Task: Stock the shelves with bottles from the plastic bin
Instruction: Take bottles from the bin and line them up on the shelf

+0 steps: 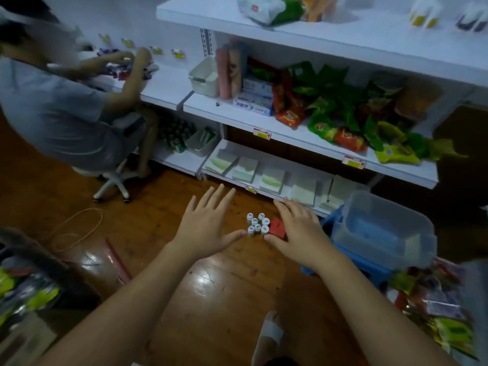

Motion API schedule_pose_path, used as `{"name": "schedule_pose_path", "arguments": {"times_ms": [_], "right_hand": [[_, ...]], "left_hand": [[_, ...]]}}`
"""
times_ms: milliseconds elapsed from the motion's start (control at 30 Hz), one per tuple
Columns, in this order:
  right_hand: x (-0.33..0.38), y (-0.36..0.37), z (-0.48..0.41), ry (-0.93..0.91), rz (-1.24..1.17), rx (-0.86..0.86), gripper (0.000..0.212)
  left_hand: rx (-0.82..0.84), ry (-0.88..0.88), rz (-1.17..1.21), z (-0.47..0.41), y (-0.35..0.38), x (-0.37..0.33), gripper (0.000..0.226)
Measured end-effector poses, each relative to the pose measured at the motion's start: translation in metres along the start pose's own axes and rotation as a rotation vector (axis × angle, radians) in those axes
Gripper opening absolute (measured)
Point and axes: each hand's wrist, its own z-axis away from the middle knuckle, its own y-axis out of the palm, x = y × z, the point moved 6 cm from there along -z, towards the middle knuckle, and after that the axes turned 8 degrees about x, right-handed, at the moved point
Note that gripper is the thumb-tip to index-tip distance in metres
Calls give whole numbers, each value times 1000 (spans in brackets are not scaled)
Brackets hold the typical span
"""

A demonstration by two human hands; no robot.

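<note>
**Both hands closing in on a cluster of small bottles on the floor**

Six small white-capped bottles (256, 224) are standing upright in a tight group on the wooden floor (148, 228), just in front of the lowest shelf (266, 190). A small red box (277, 228) is sitting right against the group on its right side. Bunched like this, they are probably meant to be scooped up together rather than one at a time.

The left hand (208, 223) is hovering open with fingers spread, its thumb reaching toward the left edge of the group. The right hand (298, 228) is likewise open and empty, palm down, its thumb nearing the red box. Neither is gripping anything; the two appear to be bracketing the cluster so it can be squeezed between them.

The clear plastic bin (383, 228) is resting on a blue stool (369, 268) to the right, looking nearly emptied. The lowest shelf is carrying flat pale packs, and the middle shelf (237, 112) above is holding boxes and bright snack bags. Over to the left, another person (60, 107) is sitting on a stool, working at a neighbouring shelf.
</note>
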Motion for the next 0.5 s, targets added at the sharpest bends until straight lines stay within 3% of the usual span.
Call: {"name": "schedule_pose_path", "arguments": {"times_ms": [267, 500], "right_hand": [[-86, 64, -155, 178, -46, 71, 79], [-189, 271, -347, 315, -41, 120, 80]], "left_hand": [[237, -83, 91, -161, 139, 38, 100], [477, -19, 94, -313, 408, 92, 90]]}}
